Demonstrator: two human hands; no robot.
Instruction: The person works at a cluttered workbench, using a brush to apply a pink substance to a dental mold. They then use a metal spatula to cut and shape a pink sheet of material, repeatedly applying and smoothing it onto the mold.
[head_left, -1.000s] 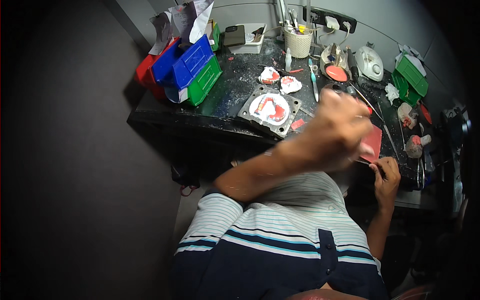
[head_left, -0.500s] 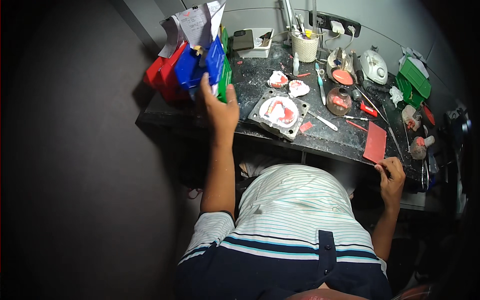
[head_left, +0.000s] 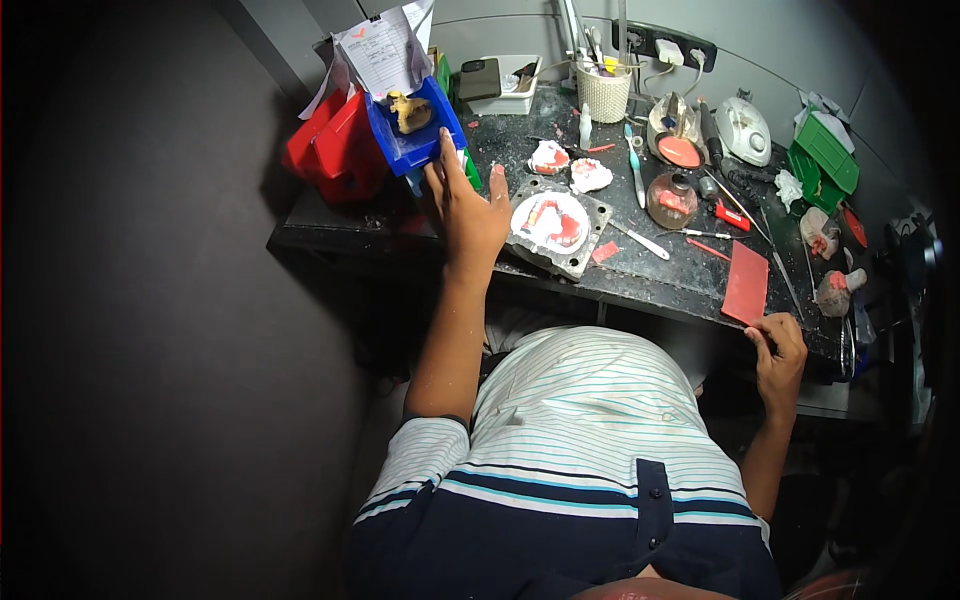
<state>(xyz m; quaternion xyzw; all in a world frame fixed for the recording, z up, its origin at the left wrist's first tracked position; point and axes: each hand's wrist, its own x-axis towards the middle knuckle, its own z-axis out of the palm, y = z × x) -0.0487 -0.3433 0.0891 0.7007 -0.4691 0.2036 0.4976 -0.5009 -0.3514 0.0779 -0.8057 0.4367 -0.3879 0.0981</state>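
My left hand (head_left: 472, 215) is at the front of a blue bin (head_left: 420, 135), fingers apart, the index fingertip against the bin's near wall. Inside the bin sits a yellowish dental cast (head_left: 409, 112), and a sheet of paper (head_left: 375, 58) stands clipped behind it. At the bench's front right edge, the thumb and fingers of my right hand (head_left: 781, 350) pinch the lower corner of a red wax sheet (head_left: 746, 283). To the right of my left hand lies a metal flask half (head_left: 575, 262) filled with white plaster (head_left: 545, 240) and a red arch.
Red bins (head_left: 335, 150) stand left of the blue one. Two plaster pieces with red wax (head_left: 590, 175) lie behind the flask. A knife (head_left: 640, 240), a toothbrush (head_left: 636, 170), a glass burner (head_left: 673, 200) and a red lighter (head_left: 732, 215) are scattered across the dark bench (head_left: 640, 275).
My left hand has moved right. The blue bin has tipped toward me and shifted slightly right, so the cast inside now shows. My right hand stays at the wax sheet's corner.
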